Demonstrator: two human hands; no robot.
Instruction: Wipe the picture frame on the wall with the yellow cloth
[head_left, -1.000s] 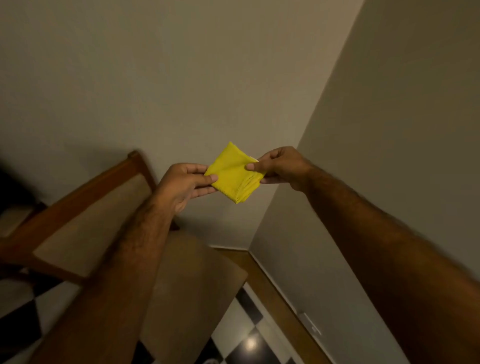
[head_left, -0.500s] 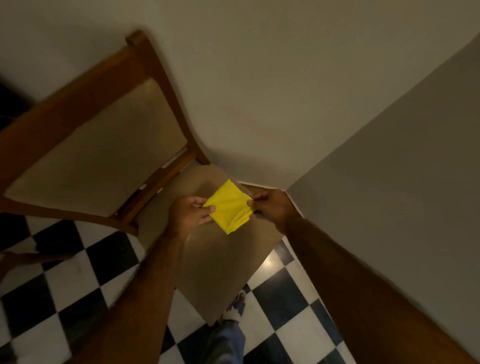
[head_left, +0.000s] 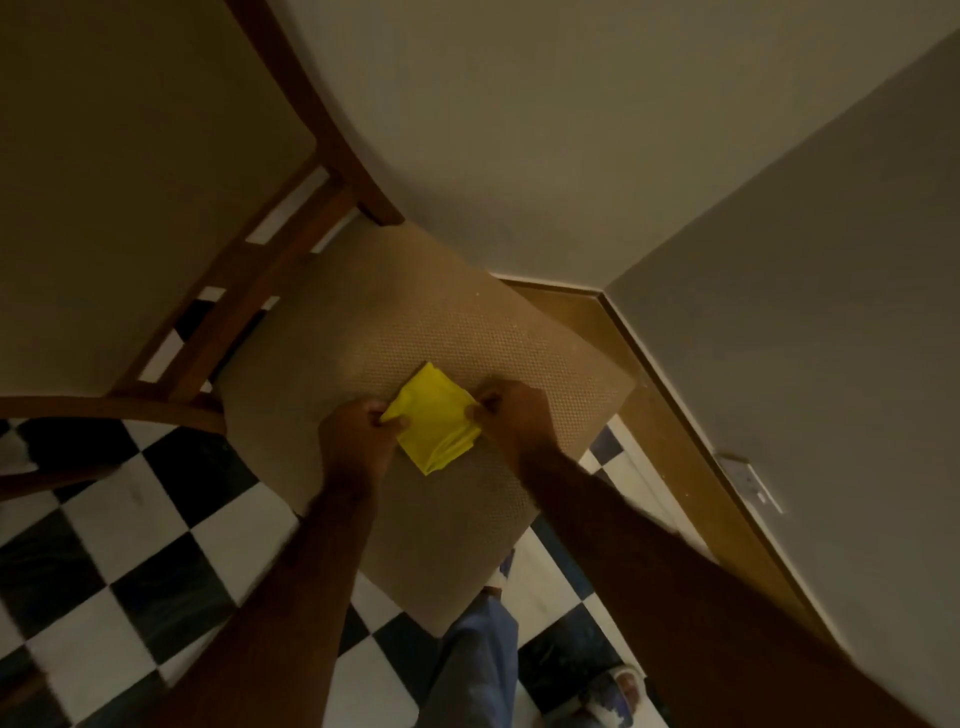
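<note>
Yellow cloth (head_left: 434, 418), folded into a small square, sits low over the tan woven seat (head_left: 431, 322) of a wooden chair (head_left: 291, 249), turned like a diamond with one corner pointing toward the wall. The left hand (head_left: 356, 441) pinches its left corner between thumb and fingertips, and the right hand (head_left: 511, 415) pinches the opposite corner the same way, so the cloth is stretched lightly between them. Whether it is resting on the seat or held just above it, I cannot tell. Both bare forearms reach down from the bottom of the view. The chair's padded backrest (head_left: 130, 171) fills the upper left, with its brown rails and slats running down to the seat. The chair stands in a corner where two pale walls (head_left: 571, 130) meet, a wooden skirting board (head_left: 670, 395) running along their base, and a white socket (head_left: 748, 480) is set low on the right-hand wall. Black-and-white chequered floor tiles (head_left: 156, 551) show beneath, along with a blue trouser leg (head_left: 478, 660) and a sandalled foot (head_left: 618, 691).
</note>
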